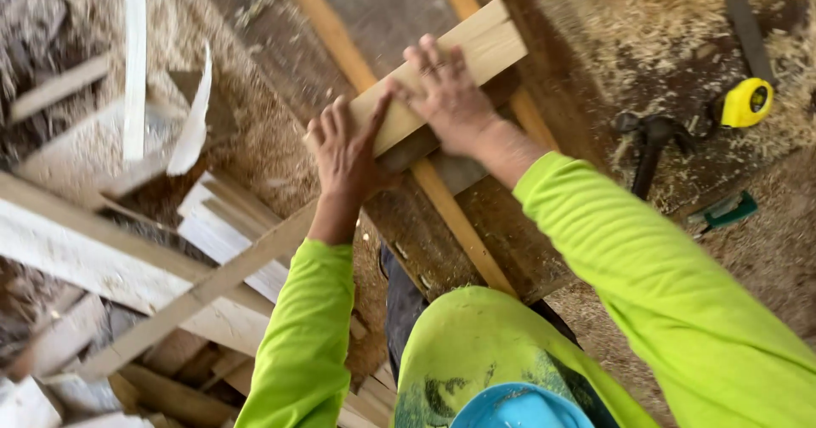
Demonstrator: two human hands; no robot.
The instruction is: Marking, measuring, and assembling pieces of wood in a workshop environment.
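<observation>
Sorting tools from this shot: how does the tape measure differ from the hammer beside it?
The tape measure is bright yellow, compact and rounded; the hammer is dark and long, with a handle. The tape measure lies farther right, the hammer nearer the workbench. Both rest untouched on sawdust, away from either hand.

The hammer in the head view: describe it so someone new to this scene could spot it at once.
Start at the dark workbench under both hands and look right, onto the shavings-strewn surface. The hammer lies there, dark head up, handle pointing down, just left of the yellow tape measure. It is the only dark metal tool; everything nearby is pale wood or brightly coloured.
</observation>
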